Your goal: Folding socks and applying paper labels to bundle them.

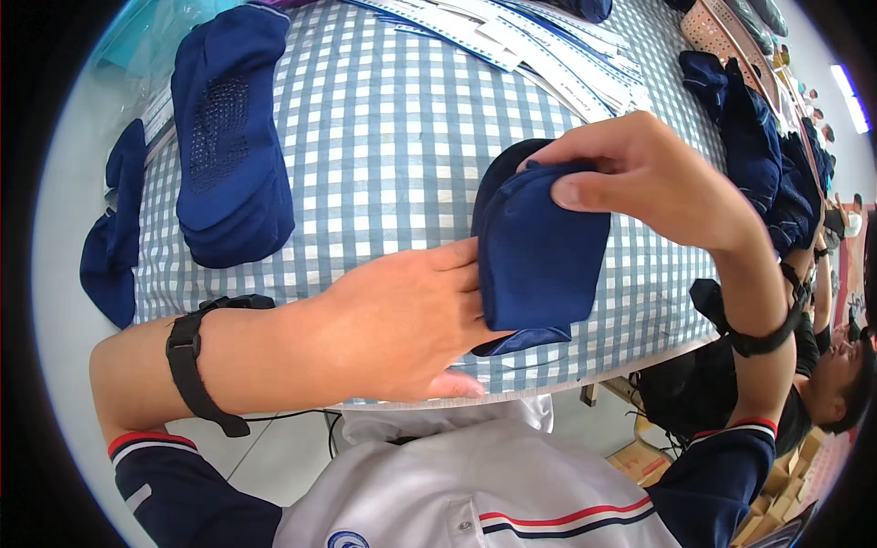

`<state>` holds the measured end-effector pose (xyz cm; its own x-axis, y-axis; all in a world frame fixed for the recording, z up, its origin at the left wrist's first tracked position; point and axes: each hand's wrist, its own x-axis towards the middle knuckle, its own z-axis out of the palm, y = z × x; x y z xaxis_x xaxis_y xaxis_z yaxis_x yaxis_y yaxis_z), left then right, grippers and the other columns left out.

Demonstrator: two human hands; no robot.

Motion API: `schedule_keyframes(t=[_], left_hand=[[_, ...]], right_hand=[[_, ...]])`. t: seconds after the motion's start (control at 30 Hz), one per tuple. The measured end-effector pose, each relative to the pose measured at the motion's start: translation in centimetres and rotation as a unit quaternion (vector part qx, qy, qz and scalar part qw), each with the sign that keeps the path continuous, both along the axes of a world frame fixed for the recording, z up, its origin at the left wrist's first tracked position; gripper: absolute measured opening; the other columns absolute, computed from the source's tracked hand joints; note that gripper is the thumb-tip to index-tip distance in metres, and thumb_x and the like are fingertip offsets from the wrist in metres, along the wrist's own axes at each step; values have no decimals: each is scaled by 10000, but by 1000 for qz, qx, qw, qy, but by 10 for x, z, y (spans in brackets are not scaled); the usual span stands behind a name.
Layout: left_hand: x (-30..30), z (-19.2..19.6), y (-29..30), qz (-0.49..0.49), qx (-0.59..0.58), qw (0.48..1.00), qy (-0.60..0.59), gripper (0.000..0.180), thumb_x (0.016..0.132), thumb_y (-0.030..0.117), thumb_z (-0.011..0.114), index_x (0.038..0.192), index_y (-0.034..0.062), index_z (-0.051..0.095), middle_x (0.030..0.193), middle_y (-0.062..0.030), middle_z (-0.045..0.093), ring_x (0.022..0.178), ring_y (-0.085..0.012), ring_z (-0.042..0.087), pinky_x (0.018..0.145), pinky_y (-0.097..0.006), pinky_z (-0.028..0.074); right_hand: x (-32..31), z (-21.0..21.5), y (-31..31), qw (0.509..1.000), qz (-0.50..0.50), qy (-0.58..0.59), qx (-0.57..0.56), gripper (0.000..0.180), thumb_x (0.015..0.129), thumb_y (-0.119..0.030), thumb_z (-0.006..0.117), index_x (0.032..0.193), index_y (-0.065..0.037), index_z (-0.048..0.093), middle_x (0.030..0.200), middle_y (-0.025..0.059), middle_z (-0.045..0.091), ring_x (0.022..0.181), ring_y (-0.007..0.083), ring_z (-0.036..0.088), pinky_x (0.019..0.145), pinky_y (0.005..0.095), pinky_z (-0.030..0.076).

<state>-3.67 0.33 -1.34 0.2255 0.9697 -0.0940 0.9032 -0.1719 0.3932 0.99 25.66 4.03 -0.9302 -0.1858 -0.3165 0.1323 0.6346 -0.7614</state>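
Observation:
A folded navy sock [544, 256] lies on the checked cloth in front of me. My right hand [630, 178] pinches its upper edge between thumb and fingers. My left hand [411, 306] reaches in flat from the left, fingers stretched out and their tips hidden beneath the sock's top layer. Its thumb stands apart near the table's front edge. More dark blue fabric shows behind and below the sock; whether it is the same sock or a second one I cannot tell. To the left rests a neat stack of navy socks [233, 137], with small grip dots on the top one.
Another navy sock [119, 228] lies at the far left edge, beside a clear plastic bag [155, 46]. White paper strips [539, 55] with blue edges spread across the back. Navy socks [758, 146] are heaped at right near a pink basket [717, 32]. A person [836, 365] sits close at right.

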Motion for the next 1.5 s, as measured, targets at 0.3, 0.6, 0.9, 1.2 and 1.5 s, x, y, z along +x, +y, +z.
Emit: schedule_keyframes(t=[0.3, 0.6, 0.9, 1.2, 1.5], left_hand=[[1, -12, -5, 20, 24, 998, -54, 925, 882, 548, 684, 1602, 117, 294, 1527, -93, 506, 1349, -337, 507, 1179, -395, 377], [8, 3, 3, 18, -5, 999, -41, 902, 880, 531, 678, 1599, 125, 312, 1497, -134, 525, 1285, -387, 552, 1124, -442, 419], [25, 16, 0, 29, -59, 994, 91, 971, 818, 601, 666, 1484, -60, 417, 1509, -240, 458, 1407, -425, 414, 1176, -540, 304], [33, 0, 8, -77, 6, 996, 50, 898, 841, 448, 708, 1545, 7, 367, 1656, -144, 307, 1544, -282, 266, 1272, -437, 191], [37, -9, -12, -41, 28, 999, 6, 972, 790, 439, 761, 1579, 66, 333, 1688, -71, 263, 1556, -212, 239, 1283, -403, 172]], right_hand=[[-8, -36, 7, 996, -67, 36, -47, 329, 938, -187, 710, 1157, 58, 712, 962, 129, 747, 886, 171, 698, 809, 282, 557], [16, -38, -3, 966, -60, 234, 97, 328, 852, -155, 768, 1137, -9, 698, 1118, 182, 680, 1024, 352, 665, 896, 417, 539], [26, -97, -32, 866, 225, 444, 49, 518, 1043, -346, 500, 1406, 22, 530, 1494, 191, 523, 1479, 317, 387, 1232, 441, 264], [17, -70, -9, 871, 333, 354, 73, 371, 1041, -217, 497, 1206, 57, 685, 1366, 177, 637, 1385, 375, 489, 1162, 450, 372], [10, -81, -24, 845, 301, 408, 167, 412, 1010, -247, 551, 1369, -58, 617, 1472, 58, 586, 1414, 218, 492, 1236, 414, 306]])
